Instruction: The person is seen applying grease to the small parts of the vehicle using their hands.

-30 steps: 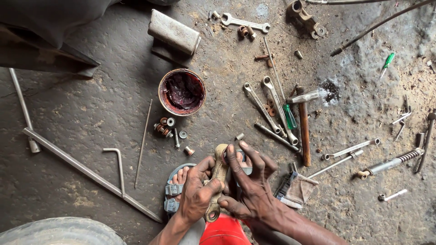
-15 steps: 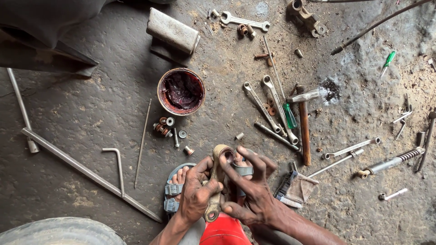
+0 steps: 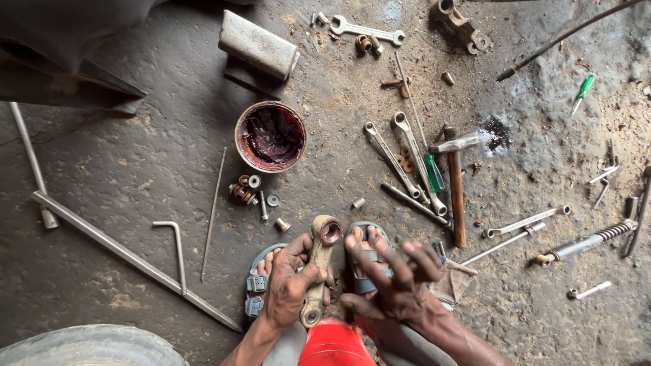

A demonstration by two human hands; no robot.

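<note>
My left hand (image 3: 290,283) grips a greasy metal link arm (image 3: 320,261) by its shaft. The arm stands nearly upright between my sandalled feet, and the bushed ring eye at its top shows red grease inside. My right hand (image 3: 397,276) hovers just right of the arm with its fingers spread and holds nothing; it is blurred. A round tin of dark red grease (image 3: 270,135) sits on the floor straight ahead of the arm. Small nuts, washers and a bolt (image 3: 252,188) lie between the tin and my left foot (image 3: 261,288).
Two ring spanners (image 3: 405,161), a green-handled screwdriver (image 3: 434,172) and a hammer (image 3: 456,183) lie to the right. A long steel bar (image 3: 129,257), an L-shaped key (image 3: 175,251) and a thin rod (image 3: 213,213) lie left. A metal block (image 3: 259,46) and spanner (image 3: 366,30) are far ahead; a tyre (image 3: 88,347) sits near left.
My right hand has come off the link arm and moved right, fingers spreading. The left hand keeps its grip, and the arm's ring eye now shows clearly.
</note>
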